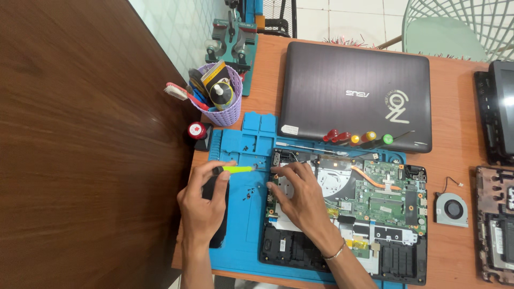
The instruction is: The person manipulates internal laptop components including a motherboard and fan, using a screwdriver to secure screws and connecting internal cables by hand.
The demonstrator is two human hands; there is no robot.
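- Two hands work over an opened laptop [369, 214] lying bottom-up on a blue repair mat [241, 230] near the front edge of the desk [455, 107].
- The left hand [206, 200] is closed around a screwdriver with a yellow-green shaft [238, 169], held level, its tip reaching toward the laptop's top-left corner.
- The right hand [300, 195] lies flat and loosely spread on the exposed board, fingertips [278, 171] at that same corner; it grips nothing I can make out.
- Small dark screws [249, 192] lie scattered on the mat between the hands.
- Judged from this, a screw at the corner is being driven or drawn; whether the tip sits in a screw head is too small to tell.
- The next move calls for a steady, square tip and the chassis held still.
- Behind, a closed dark laptop [356, 93] carries a row of colour-capped screwdrivers [358, 138]; a loose fan [452, 208] lies toward the right edge, and a lilac tool basket [227, 109] toward the left.
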